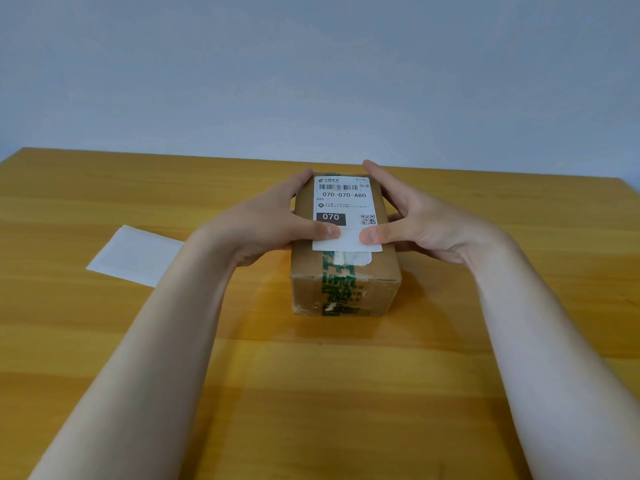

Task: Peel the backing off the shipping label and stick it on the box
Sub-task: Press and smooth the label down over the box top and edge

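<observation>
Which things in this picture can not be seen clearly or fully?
- Head view: the small address text on the white shipping label is too small to read.
- The left arm hides one corner of the white backing sheet on the yellow wooden table.
- Both hands, left and right, cover the long sides of the brown cardboard box.

I am sitting at a broad, honey-yellow wooden table with long streaks of grain (pixel 104 202) that run side to side. Its glossy top catches a soft, even light. Its far edge meets a plain, pale blue-grey painted wall (pixel 311 64), bare and smooth, which fills the whole upper part of my view.
</observation>
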Tool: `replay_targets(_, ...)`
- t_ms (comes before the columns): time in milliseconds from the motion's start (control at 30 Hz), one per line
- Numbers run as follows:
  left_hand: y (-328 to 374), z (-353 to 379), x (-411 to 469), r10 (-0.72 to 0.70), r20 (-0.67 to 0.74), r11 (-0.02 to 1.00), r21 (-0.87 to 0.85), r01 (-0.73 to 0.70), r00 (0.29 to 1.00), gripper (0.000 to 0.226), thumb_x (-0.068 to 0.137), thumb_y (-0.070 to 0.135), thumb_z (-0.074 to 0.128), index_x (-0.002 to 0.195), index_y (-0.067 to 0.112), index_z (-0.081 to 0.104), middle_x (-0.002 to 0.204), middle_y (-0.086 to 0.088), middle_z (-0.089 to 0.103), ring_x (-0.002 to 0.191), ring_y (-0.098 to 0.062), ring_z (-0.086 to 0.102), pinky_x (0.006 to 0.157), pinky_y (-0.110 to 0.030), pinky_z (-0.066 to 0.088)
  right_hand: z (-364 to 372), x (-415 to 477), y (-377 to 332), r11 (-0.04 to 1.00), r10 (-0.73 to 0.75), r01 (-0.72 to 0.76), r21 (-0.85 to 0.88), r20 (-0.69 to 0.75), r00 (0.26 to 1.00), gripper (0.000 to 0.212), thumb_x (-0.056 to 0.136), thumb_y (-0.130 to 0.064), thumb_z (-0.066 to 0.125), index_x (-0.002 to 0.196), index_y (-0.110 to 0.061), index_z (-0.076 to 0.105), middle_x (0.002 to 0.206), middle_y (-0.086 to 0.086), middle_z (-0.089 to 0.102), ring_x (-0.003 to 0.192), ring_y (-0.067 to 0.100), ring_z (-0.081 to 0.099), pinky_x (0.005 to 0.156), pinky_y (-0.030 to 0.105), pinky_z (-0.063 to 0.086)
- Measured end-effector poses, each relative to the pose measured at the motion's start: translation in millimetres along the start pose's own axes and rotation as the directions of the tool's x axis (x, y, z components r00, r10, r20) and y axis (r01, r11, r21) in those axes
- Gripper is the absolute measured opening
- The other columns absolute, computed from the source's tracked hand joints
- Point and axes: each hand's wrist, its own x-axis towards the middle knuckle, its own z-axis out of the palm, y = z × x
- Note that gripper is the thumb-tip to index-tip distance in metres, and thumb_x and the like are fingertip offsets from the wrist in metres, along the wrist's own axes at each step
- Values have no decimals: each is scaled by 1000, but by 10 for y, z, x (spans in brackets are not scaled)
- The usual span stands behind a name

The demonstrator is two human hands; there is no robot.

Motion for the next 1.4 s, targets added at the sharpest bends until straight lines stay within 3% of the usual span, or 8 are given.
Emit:
replay_targets(200, -36, -74, -29, 0, 81, 1000, -22, 2, 997, 122, 78, 7, 85, 168, 32, 6, 127, 19, 60, 123, -16, 66, 94, -33, 62, -22, -54, 6, 999, -36, 36, -1, 99, 994, 133, 69, -7, 90, 168, -45, 10, 172, -16, 25, 124, -8, 63, 98, 23, 56)
replay_targets(433, -86, -134, -38, 16, 166, 994, -109, 2, 986, 132, 69, 6, 84, 169, 32, 1, 138, 12, 65, 127, -15, 66, 92, -30, 61, -41, -78, 34, 999, -38, 32, 39, 169, 985, 139, 66, -7, 91, 166, -52, 6, 172, -19, 23, 134, 5, 61, 103, 31, 56)
replay_targets(533, -47, -75, -30, 20, 111, 996, -89, -10, 994, 120, 82, 0, 81, 167, 39, 5, 125, 21, 71, 114, -13, 73, 89, -36, 63, 9, -44, -13, 1000, -1, 1, 3, 42, 999, 129, 65, -25, 93, 161, -59, 15, 168, -10, 34, 137, 15, 59, 113, 47, 50)
replay_targets(600, 3, -2, -30, 23, 39, 997, -77, -20, 999, 106, 88, 5, 80, 162, 50, 18, 123, 17, 71, 108, -14, 76, 87, -41, 63, 62, -9, -84, 1000, -3, 4, 14, -98, 995, 99, 77, -30, 91, 152, -63, 35, 158, -8, 48, 138, 21, 56, 109, 53, 51)
replay_targets(700, 55, 96, -8, 36, -127, 998, -45, -43, 991, 51, 91, 22, 80, 133, 45, 63, 120, 0, 75, 104, -23, 76, 85, -52, 64, 144, 48, -140, 998, -42, 54, 39, -261, 964, 40, 92, -24, 81, 125, -44, 71, 129, -14, 70, 115, 23, 72, 84, 44, 60)
replay_targets(800, 68, 194, 20, 65, -238, 998, 5, -65, 969, 9, 93, 29, 79, 100, 32, 80, 104, 1, 79, 90, -21, 76, 67, -39, 61, 204, 102, -113, 998, -60, 45, -49, -379, 923, 9, 90, -25, 83, 93, -33, 83, 107, -10, 78, 104, 22, 74, 81, 40, 58)
replay_targets(1033, 30, 287, 86, 104, -348, 993, 88, -78, 932, 4, 92, 32, 78, 89, 33, 80, 100, 5, 76, 91, -16, 73, 78, -38, 62, 275, 104, -130, 999, -19, -4, -55, -425, 905, 6, 86, -26, 86, 83, -30, 84, 88, -10, 79, 89, 16, 73, 76, 34, 55)
replay_targets(1400, 47, 258, 48, 137, -367, 985, 145, -89, 920, 6, 90, 31, 80, 87, 35, 83, 95, 9, 77, 88, -12, 72, 73, -34, 61, 321, -12, -263, 985, -22, -54, -166, -427, 904, 5, 87, -33, 86, 91, -30, 85, 102, -9, 78, 85, 17, 77, 62, 41, 65)
